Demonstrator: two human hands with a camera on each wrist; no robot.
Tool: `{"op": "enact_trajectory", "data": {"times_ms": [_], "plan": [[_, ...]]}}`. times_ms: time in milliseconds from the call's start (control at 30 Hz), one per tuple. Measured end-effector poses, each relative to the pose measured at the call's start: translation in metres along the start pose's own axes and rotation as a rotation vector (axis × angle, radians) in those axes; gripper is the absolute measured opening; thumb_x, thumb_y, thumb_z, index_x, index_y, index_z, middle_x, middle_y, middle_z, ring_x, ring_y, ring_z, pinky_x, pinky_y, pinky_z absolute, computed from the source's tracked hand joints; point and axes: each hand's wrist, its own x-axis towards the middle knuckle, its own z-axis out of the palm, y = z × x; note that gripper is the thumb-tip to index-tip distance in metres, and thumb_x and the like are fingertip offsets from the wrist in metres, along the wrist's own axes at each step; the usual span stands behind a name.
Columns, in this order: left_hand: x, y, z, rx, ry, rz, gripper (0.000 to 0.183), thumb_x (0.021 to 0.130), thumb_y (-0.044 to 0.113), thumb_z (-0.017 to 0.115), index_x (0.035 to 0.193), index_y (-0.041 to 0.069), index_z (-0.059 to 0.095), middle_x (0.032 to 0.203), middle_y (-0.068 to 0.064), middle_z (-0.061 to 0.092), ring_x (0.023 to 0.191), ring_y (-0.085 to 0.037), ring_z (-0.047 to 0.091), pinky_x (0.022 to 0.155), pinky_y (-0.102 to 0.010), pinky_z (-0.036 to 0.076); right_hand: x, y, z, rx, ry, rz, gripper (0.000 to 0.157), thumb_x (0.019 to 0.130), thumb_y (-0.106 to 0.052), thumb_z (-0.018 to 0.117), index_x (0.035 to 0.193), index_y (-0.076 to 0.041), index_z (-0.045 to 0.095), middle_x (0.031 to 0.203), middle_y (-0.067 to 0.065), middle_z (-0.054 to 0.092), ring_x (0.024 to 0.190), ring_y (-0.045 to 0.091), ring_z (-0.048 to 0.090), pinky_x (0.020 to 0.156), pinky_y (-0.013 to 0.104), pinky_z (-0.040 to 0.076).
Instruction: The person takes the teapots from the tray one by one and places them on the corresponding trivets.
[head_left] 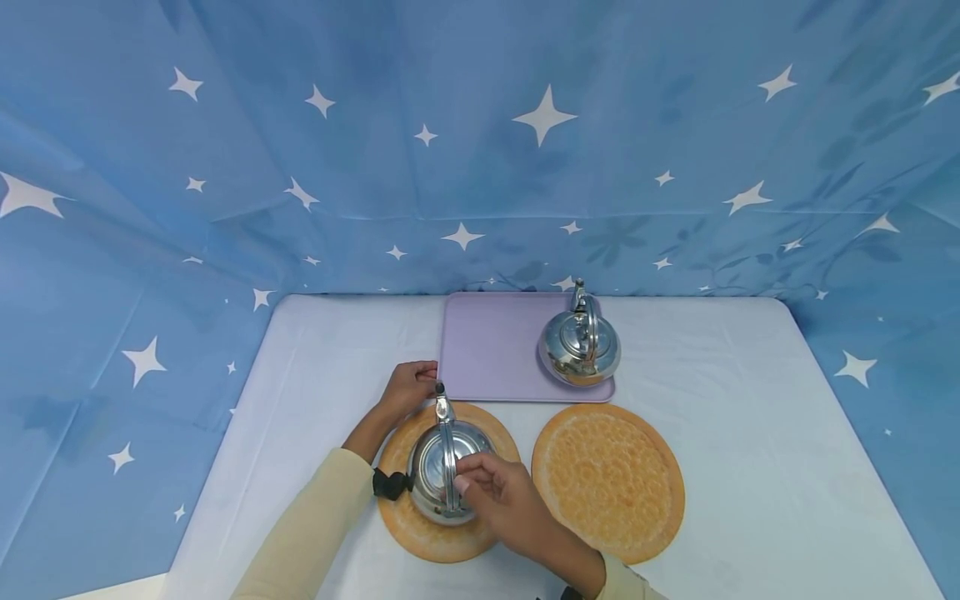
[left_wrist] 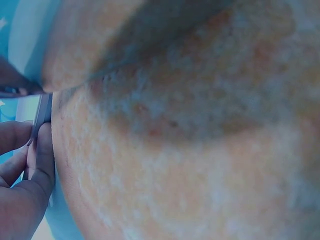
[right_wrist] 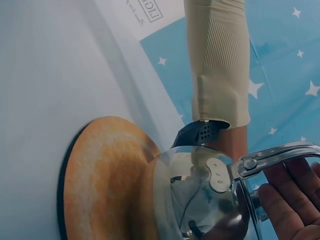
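A shiny metal kettle (head_left: 427, 467) is over the left round placemat (head_left: 420, 546), its spout pointing away toward the tray. My right hand (head_left: 510, 504) is at the kettle's arched handle (right_wrist: 280, 155), fingers bent under it in the right wrist view. At the front left corner of a lilac tray (head_left: 487, 350), my left hand (head_left: 408, 387) pinches the rim; the left wrist view shows thumb and fingers (left_wrist: 45, 155) on either side of the edge. On the tray's right part stands a second metal kettle (head_left: 577, 354), spout also facing away.
Another round, bread-patterned placemat (head_left: 607, 483) lies to the right on the white tablecloth (head_left: 750, 433). A blue star-printed curtain (head_left: 480, 183) hangs behind the table. A dark wrist strap (head_left: 392, 485) on my left arm is close beside the near kettle.
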Motion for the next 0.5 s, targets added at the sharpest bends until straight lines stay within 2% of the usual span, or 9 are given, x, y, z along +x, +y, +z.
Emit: {"op": "enact_trajectory", "data": {"times_ms": [267,500], "plan": [[-0.0003,0.0003,-0.0005,0.012,0.003,-0.010,0.043,0.083,-0.009,0.059,0.126,-0.011,0.057,0.102,-0.016,0.062,0.089,-0.021,0.060,0.073,-0.025,0.054,0.0026,-0.0010,-0.0035,-0.040,0.057,-0.043,0.018,0.098,-0.005,0.054,0.112,0.005,0.061,0.094,0.011,0.070,0.087,0.017,0.067,0.075,0.031,0.056],[-0.0001,0.0006,-0.0002,0.011,0.004,-0.026,0.043,0.084,-0.009,0.058,0.127,-0.011,0.056,0.104,-0.017,0.061,0.090,-0.022,0.060,0.075,-0.026,0.055,0.0048,-0.0032,-0.0079,-0.023,0.068,-0.057,0.018,0.098,0.000,0.052,0.112,0.008,0.059,0.096,0.012,0.071,0.094,0.021,0.068,0.083,0.033,0.055]]}}
